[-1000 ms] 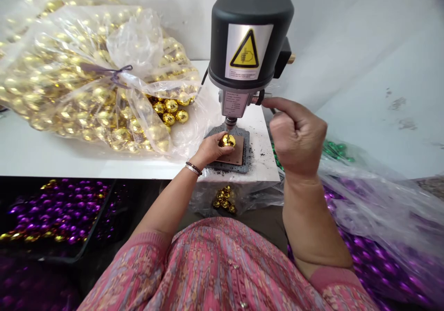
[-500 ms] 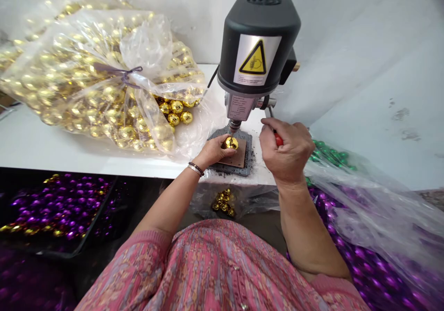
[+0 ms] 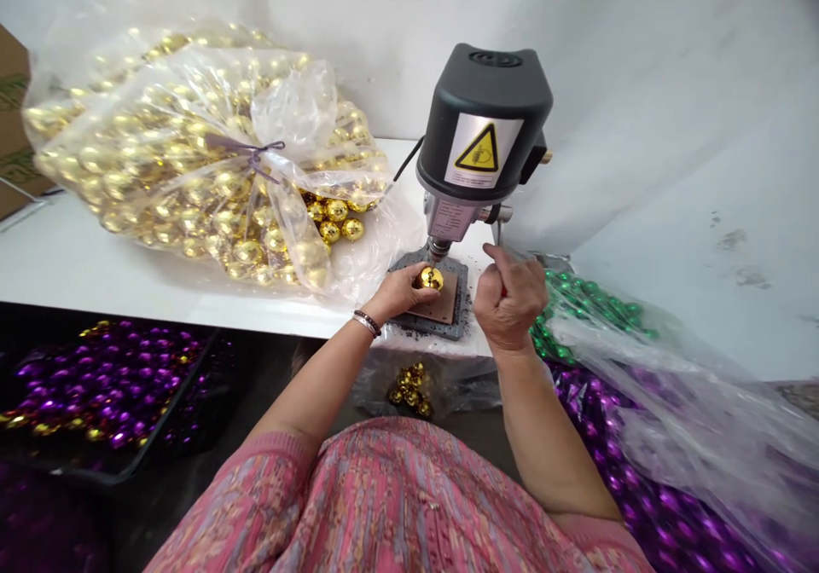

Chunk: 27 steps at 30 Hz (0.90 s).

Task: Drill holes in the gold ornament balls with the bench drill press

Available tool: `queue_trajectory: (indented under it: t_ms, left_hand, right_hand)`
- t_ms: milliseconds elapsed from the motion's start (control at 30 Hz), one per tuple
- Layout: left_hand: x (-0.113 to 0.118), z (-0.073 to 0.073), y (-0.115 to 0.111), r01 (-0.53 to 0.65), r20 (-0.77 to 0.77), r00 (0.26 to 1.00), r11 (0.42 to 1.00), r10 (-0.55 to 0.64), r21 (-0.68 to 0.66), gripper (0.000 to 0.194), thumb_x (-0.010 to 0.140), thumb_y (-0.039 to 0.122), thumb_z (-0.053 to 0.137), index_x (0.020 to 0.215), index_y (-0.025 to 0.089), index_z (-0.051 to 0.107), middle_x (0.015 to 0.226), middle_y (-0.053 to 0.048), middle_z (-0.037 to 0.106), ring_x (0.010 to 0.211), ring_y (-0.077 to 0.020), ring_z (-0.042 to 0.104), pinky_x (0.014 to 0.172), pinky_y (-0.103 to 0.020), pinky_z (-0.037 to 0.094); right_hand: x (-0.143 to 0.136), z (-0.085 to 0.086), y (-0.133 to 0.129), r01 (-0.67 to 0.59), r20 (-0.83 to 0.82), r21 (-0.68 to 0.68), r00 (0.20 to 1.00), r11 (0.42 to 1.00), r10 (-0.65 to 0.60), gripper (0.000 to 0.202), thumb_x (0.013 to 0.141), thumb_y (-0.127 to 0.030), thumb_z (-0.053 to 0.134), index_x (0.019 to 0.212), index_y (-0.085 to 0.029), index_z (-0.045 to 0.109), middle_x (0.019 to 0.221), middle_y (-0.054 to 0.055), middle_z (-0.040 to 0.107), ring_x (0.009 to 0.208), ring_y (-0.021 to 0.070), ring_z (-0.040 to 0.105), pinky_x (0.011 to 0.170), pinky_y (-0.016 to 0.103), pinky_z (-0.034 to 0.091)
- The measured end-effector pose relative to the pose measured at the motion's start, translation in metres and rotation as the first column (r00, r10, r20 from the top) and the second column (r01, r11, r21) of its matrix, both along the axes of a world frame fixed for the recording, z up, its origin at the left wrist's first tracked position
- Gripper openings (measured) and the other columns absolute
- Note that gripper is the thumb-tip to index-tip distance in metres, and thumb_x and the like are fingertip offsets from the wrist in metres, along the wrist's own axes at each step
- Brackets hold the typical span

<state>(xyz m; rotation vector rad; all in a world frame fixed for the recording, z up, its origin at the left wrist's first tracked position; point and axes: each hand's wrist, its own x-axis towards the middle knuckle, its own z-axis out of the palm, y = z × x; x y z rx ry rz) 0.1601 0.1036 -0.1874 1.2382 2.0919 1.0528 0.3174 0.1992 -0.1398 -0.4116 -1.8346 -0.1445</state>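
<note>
My left hand (image 3: 404,290) pinches a shiny gold ball (image 3: 431,280) between thumb and fingers. It holds the ball over a brown board (image 3: 441,304) on the grey base (image 3: 458,321) of a bench drill press (image 3: 486,121). Right above the ball is the drill chuck (image 3: 439,247); whether a bit touches the ball I cannot tell. My right hand (image 3: 510,296) is closed around the red knob (image 3: 504,292) of the drill press lever (image 3: 500,232), with most of the knob hidden by the fingers.
A tied clear bag (image 3: 192,164) of gold balls fills the white table's (image 3: 300,319) left. Dark shavings surround the base. Below are gold balls (image 3: 410,388) in plastic and a black tray (image 3: 137,471) with purple balls. Green balls (image 3: 569,309) and purple balls (image 3: 607,454) lie right.
The whole view has shifted, setting the drill press lower in the picture. My right hand has moved left, closer to the base, covering more of the red knob. The gold ball stays under the chuck.
</note>
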Motion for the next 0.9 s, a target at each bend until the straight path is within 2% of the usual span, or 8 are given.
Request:
queue_trajectory:
  t_ms: [67, 167, 367, 533, 600, 667, 767, 900]
  left_hand:
    - [0.001, 0.001, 0.0, -0.009, 0.007, 1.0, 1.0, 0.009, -0.004, 0.055, 0.075, 0.037, 0.074, 0.126, 0.02, 0.065, 0.101, -0.001, 0.073, 0.09, -0.018, 0.065, 0.079, -0.026, 0.048]
    - [0.002, 0.0, -0.001, -0.012, 0.033, 0.999, 1.0, 0.011, 0.0, 0.05, 0.074, 0.036, 0.075, 0.12, 0.018, 0.068, 0.098, -0.001, 0.073, 0.087, -0.0174, 0.064, 0.078, -0.026, 0.048]
    - [0.002, 0.0, -0.018, 0.022, 0.111, 0.993, 0.997, -0.031, 0.08, 0.047, 0.074, 0.037, 0.074, 0.116, 0.016, 0.067, 0.096, -0.002, 0.071, 0.085, -0.017, 0.063, 0.075, -0.025, 0.049]
    - [-0.003, 0.012, -0.043, 0.254, 0.197, 0.949, 0.967, -0.245, -0.018, 0.065, 0.068, 0.036, 0.081, 0.128, 0.018, 0.064, 0.102, -0.004, 0.074, 0.085, -0.0185, 0.066, 0.073, -0.027, 0.051]
    - [-0.008, 0.016, -0.049, 0.264, 0.212, 0.943, 0.965, -0.257, -0.006, 0.064, 0.072, 0.04, 0.078, 0.13, 0.017, 0.064, 0.109, -0.007, 0.075, 0.085, -0.018, 0.067, 0.072, -0.027, 0.052]
    - [-0.018, 0.016, -0.051, 0.149, 0.157, 0.975, 0.988, -0.155, 0.05, 0.053, 0.08, 0.042, 0.072, 0.126, 0.016, 0.066, 0.117, -0.01, 0.073, 0.092, -0.019, 0.068, 0.079, -0.028, 0.053]
    - [-0.048, 0.015, -0.042, -0.17, -0.002, 0.985, 0.978, 0.171, 0.117, 0.042, 0.089, 0.034, 0.062, 0.125, 0.013, 0.067, 0.124, -0.014, 0.071, 0.107, -0.0222, 0.067, 0.094, -0.033, 0.052]
    - [-0.101, 0.027, -0.023, -0.492, -0.282, 0.815, 0.862, 0.506, 0.123, 0.043, 0.091, 0.016, 0.05, 0.131, 0.007, 0.061, 0.136, -0.021, 0.063, 0.128, -0.0277, 0.058, 0.109, -0.039, 0.044]
  right_hand:
    - [0.001, 0.002, -0.002, -0.042, 0.003, -0.072, 0.999, 0.997, 0.043, 0.03, 0.089, -0.016, 0.046, 0.099, -0.018, 0.074, 0.068, 0.002, 0.068, 0.062, 0.0114, 0.053, 0.071, 0.027, 0.045]
    - [0.001, 0.025, -0.009, -0.136, -0.075, -0.255, 0.99, 0.957, 0.121, 0.03, 0.09, -0.019, 0.046, 0.097, -0.019, 0.075, 0.074, 0.002, 0.07, 0.066, 0.0108, 0.057, 0.069, 0.025, 0.047]
    - [-0.003, 0.085, -0.017, -0.228, -0.195, -0.612, 0.971, 0.758, 0.134, 0.031, 0.087, -0.024, 0.047, 0.088, -0.015, 0.076, 0.067, 0.0, 0.064, 0.058, 0.0074, 0.053, 0.058, 0.022, 0.042]
    - [-0.004, 0.087, -0.015, -0.25, -0.236, -0.647, 0.964, 0.721, 0.122, 0.033, 0.086, -0.03, 0.048, 0.088, -0.015, 0.077, 0.06, -0.001, 0.056, 0.054, 0.0066, 0.044, 0.056, 0.022, 0.038]
    - [-0.004, 0.085, -0.016, -0.246, -0.249, -0.651, 0.963, 0.718, 0.104, 0.033, 0.085, -0.032, 0.05, 0.087, -0.014, 0.078, 0.059, 0.0, 0.055, 0.054, 0.0069, 0.043, 0.056, 0.023, 0.036]
    - [-0.003, 0.084, -0.017, -0.236, -0.247, -0.659, 0.965, 0.715, 0.09, 0.035, 0.084, -0.034, 0.051, 0.088, -0.013, 0.078, 0.057, 0.0, 0.054, 0.054, 0.0074, 0.042, 0.056, 0.024, 0.036]
    - [-0.002, 0.085, -0.019, -0.225, -0.239, -0.668, 0.968, 0.709, 0.082, 0.035, 0.085, -0.036, 0.051, 0.089, -0.013, 0.078, 0.056, 0.0, 0.052, 0.055, 0.0081, 0.043, 0.055, 0.024, 0.035]
    - [0.0, 0.083, -0.02, -0.221, -0.232, -0.665, 0.969, 0.713, 0.084, 0.035, 0.085, -0.037, 0.052, 0.088, -0.013, 0.078, 0.061, 0.002, 0.058, 0.057, 0.0092, 0.048, 0.057, 0.025, 0.041]
